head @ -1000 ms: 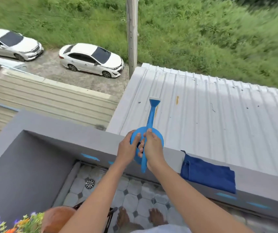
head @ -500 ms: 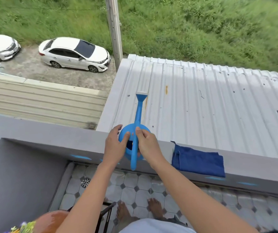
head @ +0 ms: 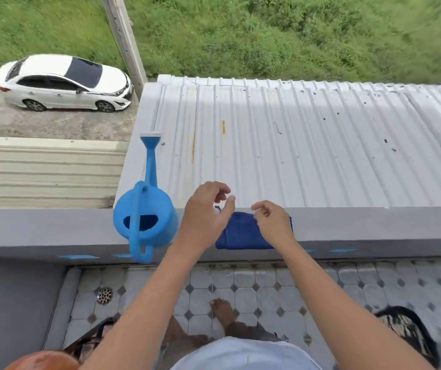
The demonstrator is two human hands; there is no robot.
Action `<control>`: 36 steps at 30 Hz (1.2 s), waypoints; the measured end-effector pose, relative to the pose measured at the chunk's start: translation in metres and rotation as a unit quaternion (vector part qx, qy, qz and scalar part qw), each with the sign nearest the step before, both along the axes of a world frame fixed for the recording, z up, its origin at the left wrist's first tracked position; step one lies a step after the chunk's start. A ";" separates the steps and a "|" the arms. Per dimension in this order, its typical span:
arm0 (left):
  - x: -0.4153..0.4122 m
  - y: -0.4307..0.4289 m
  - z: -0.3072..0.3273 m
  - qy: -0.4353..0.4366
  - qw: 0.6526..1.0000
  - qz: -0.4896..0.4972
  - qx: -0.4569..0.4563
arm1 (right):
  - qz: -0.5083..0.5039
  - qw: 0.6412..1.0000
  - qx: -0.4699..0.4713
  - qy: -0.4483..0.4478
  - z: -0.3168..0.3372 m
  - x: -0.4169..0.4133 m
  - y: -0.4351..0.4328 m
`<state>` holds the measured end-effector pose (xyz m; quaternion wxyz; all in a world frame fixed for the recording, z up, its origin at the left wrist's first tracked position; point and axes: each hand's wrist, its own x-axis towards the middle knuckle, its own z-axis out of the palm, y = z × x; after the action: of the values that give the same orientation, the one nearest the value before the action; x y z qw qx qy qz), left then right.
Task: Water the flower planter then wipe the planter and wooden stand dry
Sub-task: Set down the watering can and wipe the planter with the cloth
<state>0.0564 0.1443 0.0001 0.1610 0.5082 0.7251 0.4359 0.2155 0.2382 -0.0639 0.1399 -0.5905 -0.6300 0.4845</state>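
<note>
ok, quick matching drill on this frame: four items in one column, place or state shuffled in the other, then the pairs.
Items
1. watering can
2. blue cloth
3. left hand
4. floor drain

Places or states
A. set in the tiled floor, near the corner
B. folded on the ledge, under the right hand
C. open, empty, above the cloth's left end
D. standing on the ledge, spout out over the metal roof

Pairs: 1-D, 2-B, 3-C, 4-A

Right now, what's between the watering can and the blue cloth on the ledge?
In the head view, the left hand hovers open between the watering can and the blue cloth, partly covering the cloth's left end. Beneath it there is only bare grey ledge.
</note>
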 end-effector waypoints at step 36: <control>0.027 -0.203 -0.045 -0.140 0.950 0.278 -0.021 | 0.223 0.923 -0.295 0.110 0.009 -0.108 -0.135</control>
<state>0.0839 -0.0584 -0.0448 0.1438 0.2170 0.8169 0.5146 0.1074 0.1036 -0.0553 -0.0842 -0.3926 -0.5546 0.7288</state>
